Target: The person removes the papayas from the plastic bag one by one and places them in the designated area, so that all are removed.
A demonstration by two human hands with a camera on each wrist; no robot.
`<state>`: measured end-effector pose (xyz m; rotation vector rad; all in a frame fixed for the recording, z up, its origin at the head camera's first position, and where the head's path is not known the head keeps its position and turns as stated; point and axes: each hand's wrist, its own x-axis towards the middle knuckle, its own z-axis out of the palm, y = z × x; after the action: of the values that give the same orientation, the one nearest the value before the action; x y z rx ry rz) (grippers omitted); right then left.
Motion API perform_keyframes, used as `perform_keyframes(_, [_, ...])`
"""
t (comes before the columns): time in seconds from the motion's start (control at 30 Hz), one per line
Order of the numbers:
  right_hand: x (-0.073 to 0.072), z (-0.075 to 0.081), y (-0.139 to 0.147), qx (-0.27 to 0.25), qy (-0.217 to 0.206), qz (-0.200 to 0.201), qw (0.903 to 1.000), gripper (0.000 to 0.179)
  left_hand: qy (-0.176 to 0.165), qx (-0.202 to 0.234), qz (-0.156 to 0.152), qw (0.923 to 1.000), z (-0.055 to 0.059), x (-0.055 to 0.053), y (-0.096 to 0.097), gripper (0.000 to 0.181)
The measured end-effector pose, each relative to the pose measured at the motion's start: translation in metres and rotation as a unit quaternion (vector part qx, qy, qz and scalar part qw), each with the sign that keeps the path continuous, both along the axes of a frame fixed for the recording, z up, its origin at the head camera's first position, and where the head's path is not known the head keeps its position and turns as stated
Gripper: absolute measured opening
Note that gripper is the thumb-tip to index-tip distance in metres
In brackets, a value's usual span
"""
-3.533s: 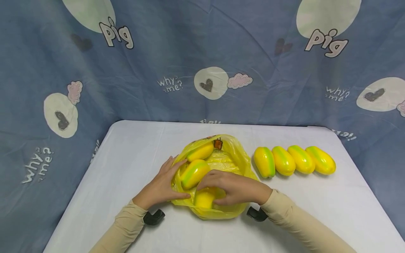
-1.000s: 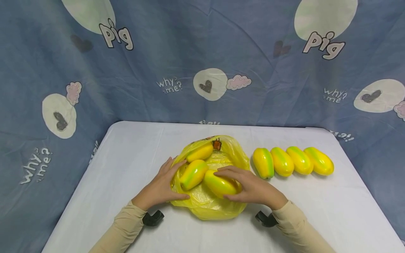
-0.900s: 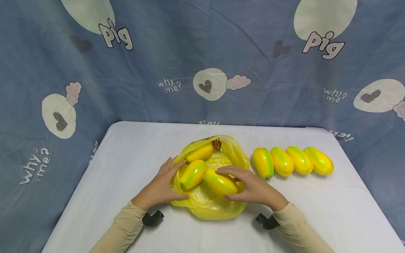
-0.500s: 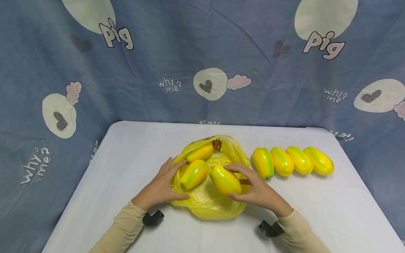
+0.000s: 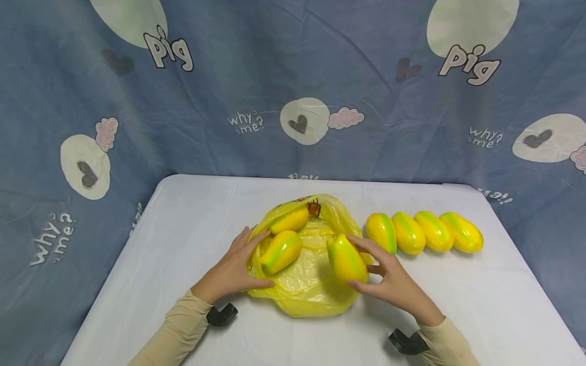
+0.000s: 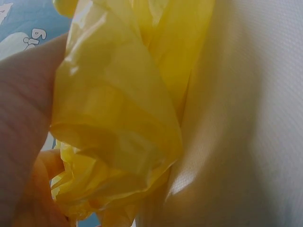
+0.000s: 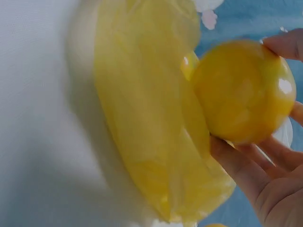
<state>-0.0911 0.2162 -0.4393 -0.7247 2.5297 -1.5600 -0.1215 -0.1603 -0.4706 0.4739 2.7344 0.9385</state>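
A yellow plastic bag (image 5: 306,300) stands with its mouth spread wide on the white table. My left hand (image 5: 231,267) holds its left rim, index finger and thumb reaching over the edge; in the left wrist view the thin plastic (image 6: 113,94) hangs beside thumb and fingers. My right hand (image 5: 389,277) grips a glossy yellow mango (image 5: 346,260) with green streaks, over the bag's right rim. Its rounded end (image 7: 244,94) faces the right wrist camera, thumb and fingers around it. Two more mangoes, one at the back (image 5: 290,219) and one nearer (image 5: 281,252), lie inside the bag's left half.
A slanted row of several like mangoes (image 5: 409,234) lies on the table right of the bag; my right hand partly covers the nearest one. A blue printed cloth (image 5: 256,152) hangs behind the table's back edge (image 5: 220,177).
My right hand has lifted the mango from the bag's front part and carried it rightward to the right rim, turning it more upright. The left hand stays at the left rim.
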Motion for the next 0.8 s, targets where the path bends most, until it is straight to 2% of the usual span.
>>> perform_keyframes(0.23, [0.007,0.001,0.017,-0.018,-0.022,-0.01,0.9996,0.085,-0.003,0.0,0.001,1.0,0.001,0.0,0.001,0.116])
perform_keyframes(0.43, [0.012,0.001,0.032,-0.039,-0.015,-0.019,0.9989,0.086,-0.001,0.0,0.001,1.0,0.001,-0.001,0.001,0.115])
perform_keyframes(0.6, [0.017,-0.002,0.046,-0.031,-0.015,-0.042,0.9985,0.086,-0.001,0.002,0.0,1.0,0.001,0.0,0.0,0.115])
perform_keyframes(0.8, [0.024,-0.008,0.06,0.007,-0.037,-0.08,0.9961,0.084,0.001,0.002,0.0,1.0,0.0,0.0,0.0,0.116])
